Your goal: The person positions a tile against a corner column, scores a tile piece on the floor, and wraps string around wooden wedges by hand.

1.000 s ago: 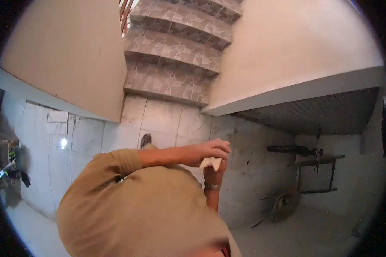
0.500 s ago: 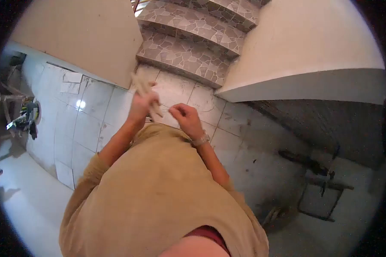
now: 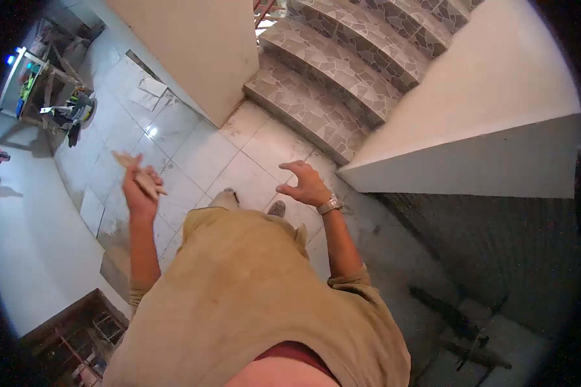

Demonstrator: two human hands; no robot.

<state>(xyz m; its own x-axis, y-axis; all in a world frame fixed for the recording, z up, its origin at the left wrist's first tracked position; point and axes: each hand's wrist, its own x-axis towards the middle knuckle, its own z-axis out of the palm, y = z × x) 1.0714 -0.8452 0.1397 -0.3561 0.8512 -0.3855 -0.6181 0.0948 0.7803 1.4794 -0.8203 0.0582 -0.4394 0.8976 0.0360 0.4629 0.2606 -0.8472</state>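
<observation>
On the left side of the head view, my left hand is wrapped round a light, wood-coloured piece with uneven ends. The piece slants across the palm, and its upper end is blurred. My right hand, with a metal watch on its wrist, is raised over the floor tiles. Its thumb and fingers are apart, with nothing between them. The two hands are well apart, on either side of the body.
Stone-patterned stairs rise ahead, between a beige wall and a pale stair wall. A cluttered stand is at the upper left. Dark metal pieces lie at the lower right. White tiles cover the floor.
The hands, together at first, have separated; my left hand has carried the piece left, and my right hand has opened. The view has turned, bringing more of the left side of the room in.
</observation>
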